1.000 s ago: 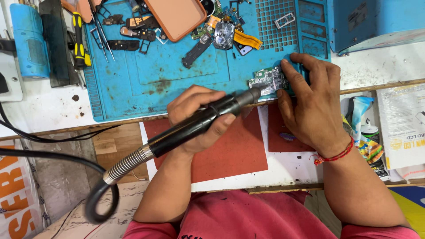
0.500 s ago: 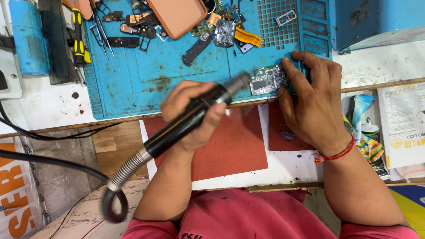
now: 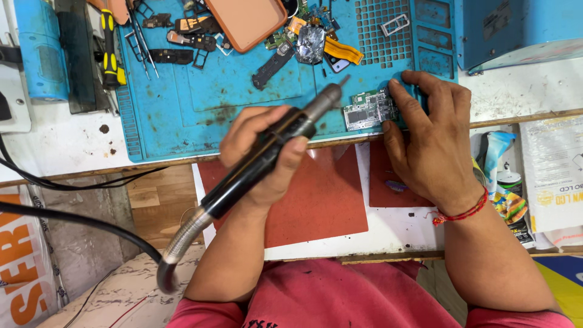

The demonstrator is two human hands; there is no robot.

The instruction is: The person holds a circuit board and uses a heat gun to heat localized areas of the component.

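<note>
My left hand (image 3: pixel 262 157) grips a black hot-air wand (image 3: pixel 285 136) with a metal nozzle and a ribbed hose trailing down to the lower left. The nozzle tip points up and right, just left of a small green circuit board (image 3: pixel 367 111) lying on the blue work mat (image 3: pixel 200 103). My right hand (image 3: pixel 432 138) lies flat over the board's right end, fingers pressing it to the mat. A red thread band circles that wrist.
An orange phone case (image 3: pixel 246 21), a black handle piece (image 3: pixel 272 62), a shiny chip cluster (image 3: pixel 311 44), tweezers and a yellow-handled screwdriver (image 3: pixel 108 45) lie at the mat's back. A red sheet (image 3: pixel 328 200) covers the near shelf. A blue box (image 3: pixel 516 27) stands back right.
My left hand has swung the wand's nozzle up and away from the board, so the tip now stands off to the board's upper left. My right hand has stayed on the board.
</note>
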